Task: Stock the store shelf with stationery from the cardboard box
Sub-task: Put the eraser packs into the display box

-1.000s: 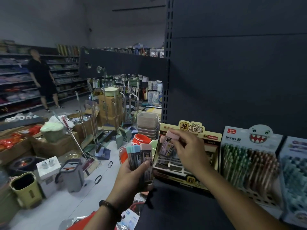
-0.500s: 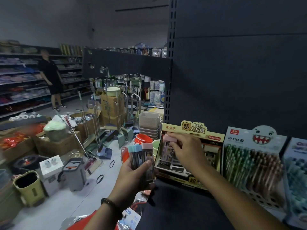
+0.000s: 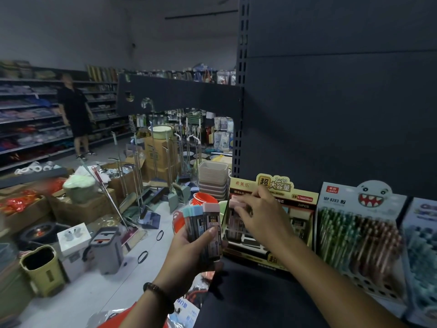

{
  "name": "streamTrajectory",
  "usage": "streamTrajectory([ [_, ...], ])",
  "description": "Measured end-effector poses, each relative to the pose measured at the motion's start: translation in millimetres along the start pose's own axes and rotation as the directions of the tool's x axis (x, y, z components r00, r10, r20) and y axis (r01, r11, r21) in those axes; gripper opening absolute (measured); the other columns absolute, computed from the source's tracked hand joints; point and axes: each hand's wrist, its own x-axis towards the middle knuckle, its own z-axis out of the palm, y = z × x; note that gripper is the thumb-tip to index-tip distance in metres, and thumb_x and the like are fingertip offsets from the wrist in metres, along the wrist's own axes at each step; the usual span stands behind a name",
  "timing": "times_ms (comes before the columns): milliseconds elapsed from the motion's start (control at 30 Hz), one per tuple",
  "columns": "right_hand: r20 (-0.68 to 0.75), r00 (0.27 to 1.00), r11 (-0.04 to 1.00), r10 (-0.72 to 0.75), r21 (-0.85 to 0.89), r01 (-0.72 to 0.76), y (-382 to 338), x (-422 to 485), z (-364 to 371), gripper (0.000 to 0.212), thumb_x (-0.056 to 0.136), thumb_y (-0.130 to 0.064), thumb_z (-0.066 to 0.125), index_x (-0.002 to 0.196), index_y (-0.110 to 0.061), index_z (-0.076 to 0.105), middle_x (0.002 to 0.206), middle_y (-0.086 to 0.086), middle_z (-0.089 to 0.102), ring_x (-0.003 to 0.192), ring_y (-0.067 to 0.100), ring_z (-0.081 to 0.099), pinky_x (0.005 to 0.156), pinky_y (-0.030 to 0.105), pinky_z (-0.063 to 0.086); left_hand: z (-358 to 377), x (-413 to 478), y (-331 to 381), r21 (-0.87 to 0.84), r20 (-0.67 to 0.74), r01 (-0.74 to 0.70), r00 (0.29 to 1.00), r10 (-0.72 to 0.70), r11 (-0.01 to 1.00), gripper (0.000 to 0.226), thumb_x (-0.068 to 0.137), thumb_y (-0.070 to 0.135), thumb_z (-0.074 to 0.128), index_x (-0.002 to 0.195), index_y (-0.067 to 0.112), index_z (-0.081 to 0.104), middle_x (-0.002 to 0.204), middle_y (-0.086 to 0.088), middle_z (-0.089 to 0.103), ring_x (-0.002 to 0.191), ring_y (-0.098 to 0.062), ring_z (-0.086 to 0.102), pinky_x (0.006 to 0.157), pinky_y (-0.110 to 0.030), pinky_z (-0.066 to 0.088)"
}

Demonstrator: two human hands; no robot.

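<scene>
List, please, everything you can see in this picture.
yellow display box: one, shelf's left end
pen display box: one, white, right of it
lead cases: several, blue and pink caps, in left hand
pink-capped case: one, at yellow display box
shelf: one, dark
baskets: one stack, beige, floor
mop bucket: one, grey, floor
person: one, black clothes, far aisle
left hand: grips lead cases
right hand: pinches pink-capped case

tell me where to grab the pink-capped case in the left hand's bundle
Probably best to pinch the pink-capped case by its cap end, coming from above. It stands upright, the cap clear above the left hand, whose thumb wraps its lower body.
</scene>
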Motion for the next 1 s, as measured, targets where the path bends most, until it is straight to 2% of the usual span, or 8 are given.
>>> streamTrajectory([
  [67,-0.037,0.998,0.992,0.046,0.116,-0.041,-1.9,-3.0,-8.3,0.036,0.103,-0.049,0.06,0.135,-0.033,0.066,0.115,-0.017,0.049,0.1,0.002,0.053,0.078,0.022,0.052,1.6,-1.1,0.9,0.002,0.023,-0.001,1.0,0.001,1.0,0.036,0.096,0.018,0.068,0.131,0.014,0.059,0.116,-0.023,0.075,0.105,-0.043,0.074,0.084,-0.068,0.058],
  [133,-0.044,0.998,0.967,0.038,0.253,-0.026,-4.7,-4.7,-18.4,0.029,0.101,-0.048,0.065,0.126,-0.034,0.07,0.112,-0.022,0.056,0.1,-0.002,0.055,0.084,0.024,0.053,4.4,-0.9,1.5,-0.007,0.052,0.005,0.999,-0.004,1.0,0.038,0.096,0.018,0.068,0.132,0.013,0.058,0.118,-0.023,0.074,0.106,-0.043,0.074,0.076,-0.058,0.061],
  [267,0.161,0.986,0.881,-0.043,0.472,-0.038,-12.3,-9.6,-35.6,0.036,0.097,-0.04,0.074,0.132,-0.042,0.069,0.109,-0.021,0.069,0.099,-0.004,0.065,0.085,0.025,0.059,10.9,1.2,1.6,-0.015,0.108,-0.007,0.994,0.009,1.0,0.036,0.1,0.017,0.065,0.135,0.013,0.056,0.123,-0.024,0.072,0.11,-0.046,0.071,0.068,-0.047,0.06],
  [533,0.194,0.981,0.833,-0.023,0.545,-0.088,-8.8,-1.7,-44.5,0.017,0.089,-0.026,0.083,0.098,-0.034,0.071,0.094,-0.007,0.075,0.087,0.008,0.074,0.083,0.045,0.065,20.2,-2.3,2.5,0.047,0.131,-0.016,0.991,0.009,0.999,0.038,0.095,0.023,0.07,0.13,0.018,0.058,0.116,-0.02,0.075,0.101,-0.045,0.074,0.058,-0.041,0.059],
  [667,0.06,0.995,0.839,0.083,0.535,-0.102,-0.5,-0.5,-46.0,0.017,0.094,-0.024,0.078,0.105,-0.036,0.073,0.091,-0.01,0.076,0.086,0.006,0.073,0.077,0.041,0.066,13.0,2.0,-3.7,-0.045,0.039,-0.017,0.999,0.018,0.999,0.027,0.106,0.019,0.055,0.133,0.018,0.053,0.119,-0.02,0.074,0.096,-0.037,0.075,0.059,-0.042,0.058],
  [800,-0.126,0.988,0.885,0.086,0.466,-0.017,2.7,-7.0,-39.8,0.02,0.094,-0.017,0.078,0.107,-0.033,0.078,0.09,-0.02,0.072,0.084,-0.002,0.069,0.07,0.026,0.063,2.1,3.0,-7.0,-0.014,-0.046,-0.04,0.998,0.039,0.999,0.023,0.107,0.014,0.053,0.13,0.012,0.056,0.119,-0.023,0.071,0.091,-0.03,0.075,0.061,-0.044,0.059],
  [900,-0.159,0.985,0.907,0.07,0.421,0.004,-1.1,-8.7,-30.6,0.018,0.095,-0.016,0.078,0.107,-0.029,0.077,0.095,-0.024,0.071,0.083,-0.005,0.068,0.072,0.025,0.063,-0.6,0.9,-8.0,0.055,-0.041,-0.026,0.999,0.028,0.998,0.025,0.105,0.017,0.057,0.128,0.007,0.062,0.111,-0.022,0.074,0.094,-0.031,0.077,0.061,-0.042,0.06],
  [1000,-0.142,0.988,0.917,0.064,0.4,-0.002,-0.2,-6.7,-20.4,0.014,0.094,-0.017,0.078,0.103,-0.029,0.076,0.099,-0.023,0.071,0.087,-0.004,0.067,0.078,0.033,0.064,-1.1,0.4,-8.8,0.082,-0.058,-0.033,0.998,0.038,0.996,0.026,0.104,0.019,0.06,0.128,0.009,0.064,0.11,-0.016,0.077,0.1,-0.031,0.077,0.061,-0.039,0.061],
])
